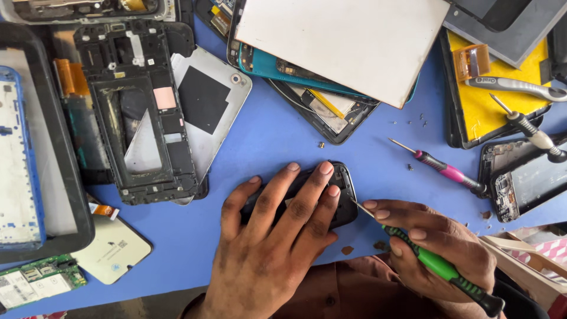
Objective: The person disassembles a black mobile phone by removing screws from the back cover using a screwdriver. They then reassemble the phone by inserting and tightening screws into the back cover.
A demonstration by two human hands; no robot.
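Note:
My left hand (277, 236) lies flat on a small black phone body (342, 189) and presses it onto the blue table (271, 136). My right hand (437, 248) grips a green-and-black screwdriver (443, 269). Its metal tip touches the phone's right edge. Most of the phone is hidden under my fingers.
A pink screwdriver (443, 168) and a grey one (531, 133) lie to the right, with tiny screws (416, 121) nearby. Phone frames (139, 112), a silver back cover (207, 100), a white panel (348, 38), a yellow-backed screen (496, 100) and a green circuit board (35, 280) crowd the table.

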